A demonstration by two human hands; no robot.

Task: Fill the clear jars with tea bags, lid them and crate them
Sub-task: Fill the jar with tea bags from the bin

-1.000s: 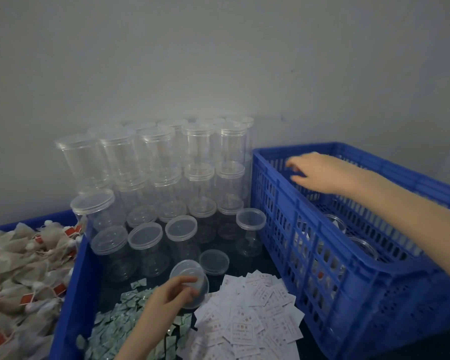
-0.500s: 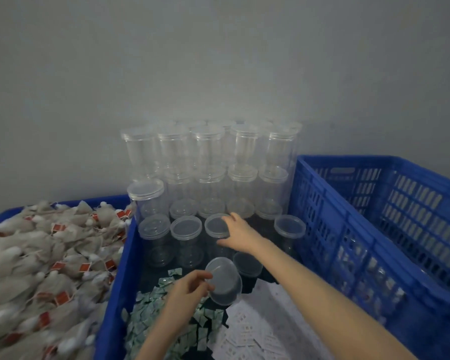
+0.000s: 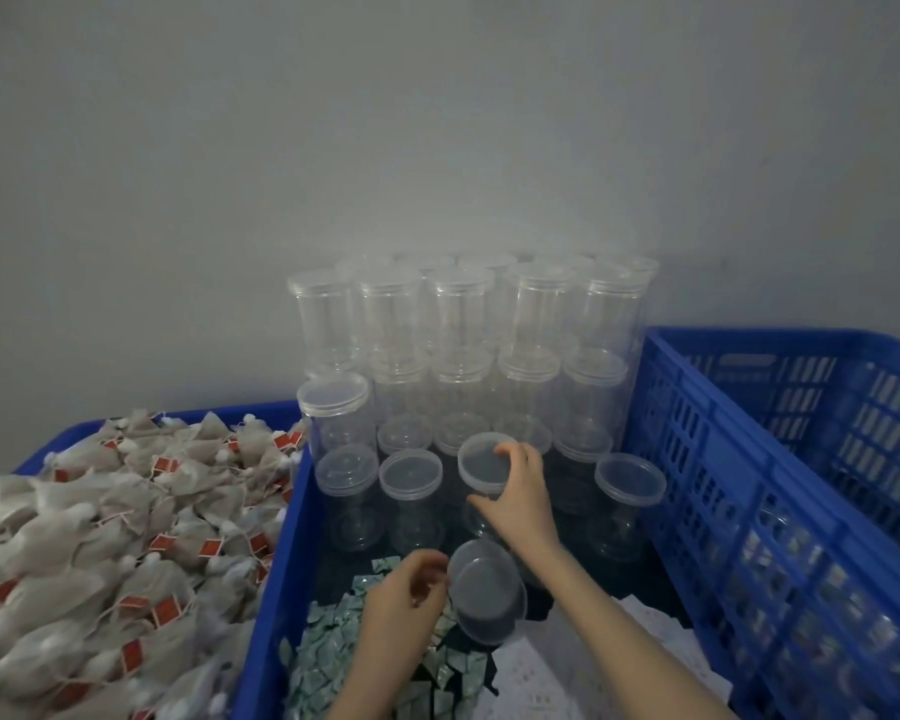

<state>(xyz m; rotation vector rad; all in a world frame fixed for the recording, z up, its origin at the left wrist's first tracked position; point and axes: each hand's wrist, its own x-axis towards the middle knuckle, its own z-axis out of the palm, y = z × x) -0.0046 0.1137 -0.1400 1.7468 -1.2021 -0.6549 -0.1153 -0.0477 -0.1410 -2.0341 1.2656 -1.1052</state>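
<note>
Clear lidded jars (image 3: pixel 463 345) stand stacked in rows against the grey wall. My right hand (image 3: pixel 520 491) grips one jar (image 3: pixel 484 467) in the front row by its lid. Just below it, my left hand (image 3: pixel 404 602) pinches a loose clear lid (image 3: pixel 487 597), held tilted above the small packets. A pile of tea bags (image 3: pixel 105 548) with red tags fills the blue bin on the left. The blue slatted crate (image 3: pixel 780 511) stands on the right; jars show dimly through its side.
Small green packets (image 3: pixel 333 657) and white paper slips (image 3: pixel 536 672) lie in the middle blue bin (image 3: pixel 276 579) below my hands. A grey wall (image 3: pixel 437 148) closes off the back.
The view has shifted left. My right hand has come out of the crate to the jar rows and closed around a front jar. My left hand still holds the loose lid.
</note>
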